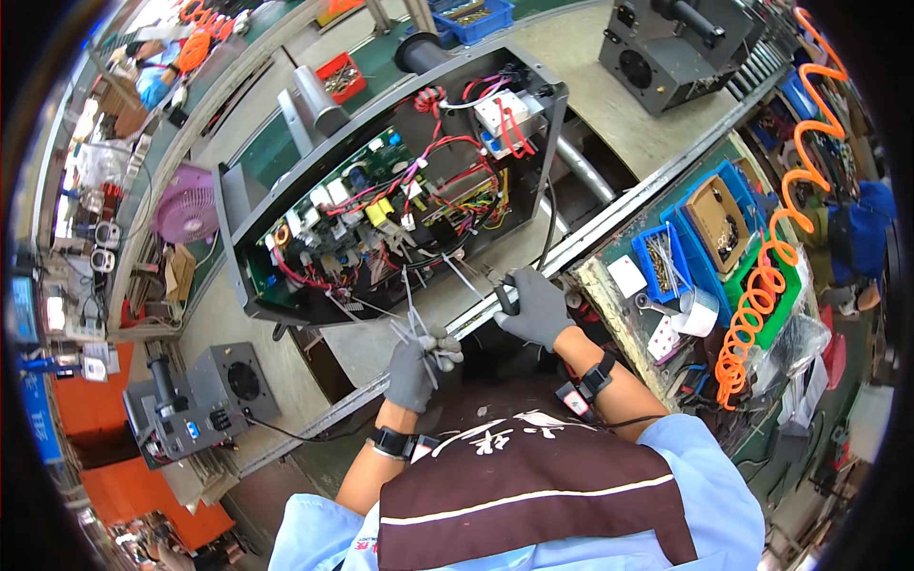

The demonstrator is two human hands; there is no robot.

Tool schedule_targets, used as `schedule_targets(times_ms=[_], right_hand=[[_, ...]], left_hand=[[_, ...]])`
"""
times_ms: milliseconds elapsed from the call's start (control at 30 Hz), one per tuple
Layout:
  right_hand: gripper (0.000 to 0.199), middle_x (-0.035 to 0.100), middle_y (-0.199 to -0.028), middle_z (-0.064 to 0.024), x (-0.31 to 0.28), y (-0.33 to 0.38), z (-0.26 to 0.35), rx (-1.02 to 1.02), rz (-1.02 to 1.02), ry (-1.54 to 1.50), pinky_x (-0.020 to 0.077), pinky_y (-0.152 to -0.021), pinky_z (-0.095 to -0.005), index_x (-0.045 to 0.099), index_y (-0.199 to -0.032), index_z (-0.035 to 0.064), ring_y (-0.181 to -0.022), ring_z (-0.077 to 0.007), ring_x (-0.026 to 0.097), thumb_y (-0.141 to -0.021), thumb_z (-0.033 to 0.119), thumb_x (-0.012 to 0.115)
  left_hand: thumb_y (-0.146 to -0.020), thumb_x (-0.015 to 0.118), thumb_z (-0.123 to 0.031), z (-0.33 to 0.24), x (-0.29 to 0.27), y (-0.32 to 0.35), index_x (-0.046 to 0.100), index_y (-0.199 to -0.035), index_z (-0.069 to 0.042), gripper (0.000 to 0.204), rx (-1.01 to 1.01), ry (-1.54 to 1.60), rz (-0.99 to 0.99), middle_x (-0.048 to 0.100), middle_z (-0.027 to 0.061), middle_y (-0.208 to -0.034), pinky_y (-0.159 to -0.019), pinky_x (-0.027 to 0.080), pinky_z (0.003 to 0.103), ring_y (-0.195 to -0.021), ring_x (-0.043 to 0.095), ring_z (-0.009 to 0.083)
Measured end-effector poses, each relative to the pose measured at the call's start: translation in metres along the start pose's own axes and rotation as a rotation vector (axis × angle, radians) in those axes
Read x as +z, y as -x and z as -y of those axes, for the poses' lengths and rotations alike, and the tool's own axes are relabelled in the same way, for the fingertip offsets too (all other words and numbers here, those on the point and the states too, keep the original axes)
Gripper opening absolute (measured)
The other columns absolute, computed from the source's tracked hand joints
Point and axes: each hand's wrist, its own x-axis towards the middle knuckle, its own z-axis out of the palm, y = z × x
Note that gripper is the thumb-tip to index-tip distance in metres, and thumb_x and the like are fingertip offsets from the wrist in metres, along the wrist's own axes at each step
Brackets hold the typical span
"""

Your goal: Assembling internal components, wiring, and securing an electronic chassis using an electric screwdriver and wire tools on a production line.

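Observation:
My left hand [410, 371], in a grey glove, is closed around several white cable ties [411, 322] that fan out of its fingers. My right hand [540, 311], gloved too, grips small cutting pliers [506, 294] with dark handles. Their jaws are close to a white cable tie tail [462, 275] sticking out of the machine's near side; whether they touch it I cannot tell. In front of both hands stands an open dark metal machine housing [395, 81], tilted across the bench. Inside it are a green circuit board [388, 143] and bundled red, black and yellow wires [447, 143].
To the right are a blue bin [664, 257] of small parts, a cardboard tray [716, 228], a green bin [762, 285] and a coiled orange air hose [762, 309]. Other dark machines [666, 57] stand at the far right and near left [205, 395]. A pink fan [187, 207] is at left.

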Motion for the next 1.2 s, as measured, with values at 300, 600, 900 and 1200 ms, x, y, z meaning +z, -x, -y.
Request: schedule_targets(times_ms=[300,600,900,1200], right_hand=[[0.063,0.048,-0.101,-0.0161,0.034,-0.034,0.023,-0.145,0.020,0.190,0.0448,-0.080,-0.0381,0.042,-0.110,0.0021,-0.096,-0.0313,0.050,-0.063,0.034,0.071],[0.062,0.048,-0.102,-0.0145,0.044,-0.023,0.026,-0.115,-0.154,0.054,0.0460,-0.078,-0.0372,0.041,-0.111,0.0055,-0.097,-0.0305,0.050,-0.058,0.017,0.072],[0.054,0.053,-0.100,-0.0167,0.049,-0.021,0.011,0.115,-0.038,-0.082,0.0460,-0.074,-0.0436,0.042,-0.109,0.0056,-0.092,-0.0351,0.055,-0.064,0.020,0.067],[0.051,0.051,-0.097,-0.0133,0.027,-0.030,-0.026,0.077,0.136,0.373,0.0465,-0.073,-0.0398,0.048,-0.104,0.0047,-0.092,-0.0295,0.052,-0.063,0.028,0.069]], left_hand=[[-0.089,0.050,-0.033,0.009,0.039,-0.049,0.055,-0.087,-0.008,0.025,-0.088,0.319,0.007,0.024,-0.0078,-0.047,-0.037,0.019,0.023,-0.035,0.020,0.0074],[-0.091,0.048,-0.024,0.002,0.051,-0.062,0.055,-0.088,-0.009,0.017,-0.163,0.392,0.196,0.024,-0.0087,-0.047,-0.036,0.018,0.023,-0.035,0.019,0.0059],[-0.092,0.046,-0.028,0.013,0.031,-0.059,0.050,-0.073,-0.013,0.024,-0.005,0.080,0.135,0.025,-0.0077,-0.046,-0.036,0.016,0.023,-0.036,0.019,0.0065],[-0.093,0.040,-0.040,0.072,-0.001,-0.115,0.049,-0.072,-0.012,0.036,-0.195,0.216,-0.127,0.050,0.0068,-0.058,-0.041,0.034,0.030,-0.045,0.045,0.0178]])
